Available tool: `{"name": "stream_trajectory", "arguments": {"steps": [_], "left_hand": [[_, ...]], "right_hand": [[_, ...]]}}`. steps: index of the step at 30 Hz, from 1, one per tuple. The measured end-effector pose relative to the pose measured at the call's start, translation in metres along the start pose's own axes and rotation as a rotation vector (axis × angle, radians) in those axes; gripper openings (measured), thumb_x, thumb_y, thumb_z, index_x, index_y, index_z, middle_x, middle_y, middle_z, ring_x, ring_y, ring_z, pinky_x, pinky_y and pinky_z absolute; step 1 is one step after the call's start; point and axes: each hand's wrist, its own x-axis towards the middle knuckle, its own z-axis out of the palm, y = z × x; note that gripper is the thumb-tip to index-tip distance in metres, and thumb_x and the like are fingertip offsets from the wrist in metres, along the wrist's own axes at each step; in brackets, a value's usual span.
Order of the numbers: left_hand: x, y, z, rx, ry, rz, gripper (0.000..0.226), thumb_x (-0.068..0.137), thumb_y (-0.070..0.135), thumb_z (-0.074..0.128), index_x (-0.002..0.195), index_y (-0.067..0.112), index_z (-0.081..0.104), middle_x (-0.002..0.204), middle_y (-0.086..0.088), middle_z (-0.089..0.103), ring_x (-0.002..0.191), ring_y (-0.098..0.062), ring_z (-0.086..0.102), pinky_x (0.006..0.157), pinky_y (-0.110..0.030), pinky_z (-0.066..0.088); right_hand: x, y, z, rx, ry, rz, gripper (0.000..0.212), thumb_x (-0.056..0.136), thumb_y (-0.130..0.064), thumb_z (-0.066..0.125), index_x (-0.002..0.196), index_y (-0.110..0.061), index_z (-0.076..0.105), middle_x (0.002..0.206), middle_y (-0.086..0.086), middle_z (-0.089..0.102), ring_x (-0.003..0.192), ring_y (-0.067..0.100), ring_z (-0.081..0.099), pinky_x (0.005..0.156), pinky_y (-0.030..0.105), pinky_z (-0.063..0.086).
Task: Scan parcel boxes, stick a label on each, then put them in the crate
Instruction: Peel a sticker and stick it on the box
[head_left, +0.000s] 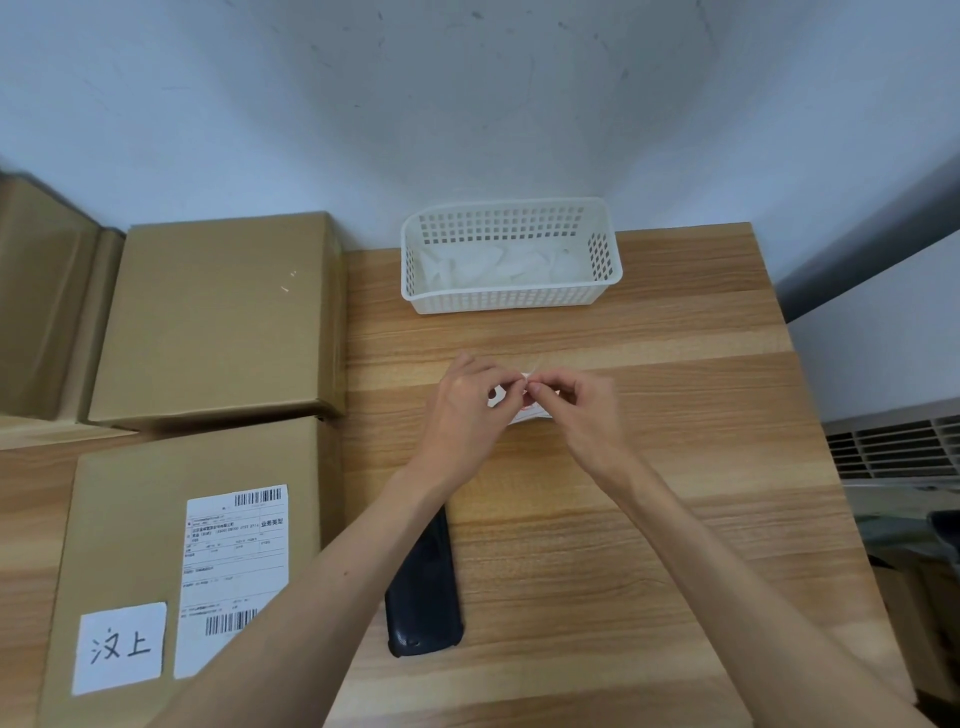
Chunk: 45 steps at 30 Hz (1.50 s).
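Over the middle of the wooden table (649, 519), my left hand (467, 410) and my right hand (576, 410) meet fingertip to fingertip and pinch a small white label (524, 413) with red print. The hands hide most of it. A cardboard parcel box (135, 519) lies at the near left, bearing a printed shipping label (234, 561) with barcodes and a white handwritten tag (120, 647). A second, plain cardboard box (218, 317) sits behind it. A black handheld scanner (423, 597) lies on the table under my left forearm.
A white perforated plastic basket (511, 301) holding white paper scraps stands at the table's far edge against the wall. More cardboard (41, 296) fills the far left. A vent grille (893, 447) and dark items sit beyond the table's right edge.
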Motion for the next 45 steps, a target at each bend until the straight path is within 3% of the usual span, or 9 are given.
{"name": "stream_trajectory", "arguments": {"steps": [10, 13, 17, 20, 26, 31, 36, 40, 45], "left_hand": [[0.004, 0.004, -0.005, -0.087, -0.036, -0.122, 0.013, 0.093, 0.026, 0.07, 0.085, 0.025, 0.08, 0.082, 0.013, 0.072, 0.084, -0.007, 0.053, 0.078, -0.03, 0.046], [0.005, 0.008, -0.01, -0.09, -0.029, -0.169, 0.014, 0.093, 0.025, 0.069, 0.084, 0.023, 0.079, 0.081, 0.011, 0.07, 0.084, -0.009, 0.054, 0.078, -0.031, 0.046], [0.007, 0.012, -0.022, -0.184, 0.056, -0.314, 0.012, 0.093, 0.021, 0.067, 0.085, 0.023, 0.077, 0.083, 0.015, 0.07, 0.082, -0.005, 0.058, 0.078, -0.02, 0.046], [0.012, 0.015, -0.034, -0.259, 0.139, -0.405, 0.019, 0.093, 0.017, 0.066, 0.082, 0.033, 0.071, 0.081, 0.016, 0.07, 0.075, 0.001, 0.057, 0.067, -0.009, 0.043], [0.026, 0.011, -0.057, -0.31, 0.294, -0.522, 0.012, 0.093, 0.019, 0.067, 0.089, 0.028, 0.073, 0.083, 0.014, 0.071, 0.072, 0.004, 0.057, 0.065, -0.005, 0.043], [0.039, -0.001, -0.078, -0.38, 0.487, -0.625, 0.01, 0.091, 0.022, 0.067, 0.091, 0.022, 0.077, 0.083, 0.01, 0.073, 0.076, -0.003, 0.063, 0.071, -0.017, 0.048], [0.045, -0.011, -0.088, -0.45, 0.616, -0.658, 0.012, 0.091, 0.018, 0.065, 0.09, 0.021, 0.076, 0.083, 0.012, 0.072, 0.072, 0.004, 0.062, 0.067, -0.008, 0.046], [0.044, -0.017, -0.086, -0.416, 0.609, -0.632, 0.012, 0.093, 0.018, 0.064, 0.09, 0.02, 0.075, 0.082, 0.011, 0.071, 0.067, 0.009, 0.059, 0.066, -0.006, 0.045], [0.04, -0.02, -0.074, -0.267, 0.503, -0.518, 0.014, 0.092, 0.025, 0.065, 0.083, 0.033, 0.072, 0.082, 0.005, 0.069, 0.075, -0.012, 0.06, 0.074, -0.028, 0.052]], "right_hand": [[0.002, -0.002, 0.001, -0.02, -0.004, -0.007, 0.022, 0.098, -0.01, 0.062, 0.088, -0.024, 0.076, 0.081, -0.007, 0.074, 0.075, 0.002, 0.064, 0.071, 0.015, 0.044], [0.003, -0.006, 0.003, -0.005, 0.017, 0.008, 0.019, 0.096, -0.01, 0.064, 0.086, -0.021, 0.075, 0.081, -0.004, 0.073, 0.076, 0.009, 0.064, 0.07, 0.024, 0.049], [0.005, -0.01, 0.003, 0.028, 0.109, 0.085, 0.018, 0.087, -0.003, 0.063, 0.08, -0.017, 0.071, 0.083, -0.008, 0.073, 0.081, 0.011, 0.064, 0.07, 0.028, 0.048], [0.009, -0.011, 0.0, 0.028, 0.168, 0.159, 0.019, 0.086, -0.002, 0.061, 0.074, -0.016, 0.067, 0.078, -0.004, 0.07, 0.071, 0.004, 0.06, 0.064, 0.024, 0.041], [0.017, -0.022, -0.009, -0.001, 0.214, 0.215, 0.017, 0.088, -0.005, 0.059, 0.074, -0.012, 0.064, 0.079, 0.001, 0.068, 0.059, -0.001, 0.055, 0.054, 0.017, 0.036], [0.031, -0.036, -0.017, -0.022, 0.263, 0.191, 0.012, 0.089, -0.007, 0.06, 0.078, -0.009, 0.065, 0.077, -0.001, 0.067, 0.072, 0.007, 0.055, 0.066, 0.022, 0.04], [0.054, -0.044, -0.02, -0.039, 0.322, 0.15, 0.009, 0.087, -0.007, 0.062, 0.08, -0.006, 0.067, 0.077, -0.001, 0.068, 0.07, 0.0, 0.056, 0.069, 0.024, 0.041], [0.072, -0.048, -0.023, -0.045, 0.339, 0.116, 0.009, 0.089, -0.005, 0.061, 0.082, -0.007, 0.067, 0.081, -0.006, 0.067, 0.07, -0.012, 0.056, 0.07, 0.02, 0.042], [0.098, -0.053, -0.025, -0.069, 0.292, 0.022, 0.012, 0.09, -0.009, 0.064, 0.081, -0.017, 0.067, 0.091, -0.001, 0.074, 0.071, -0.006, 0.059, 0.068, 0.014, 0.043]]}}
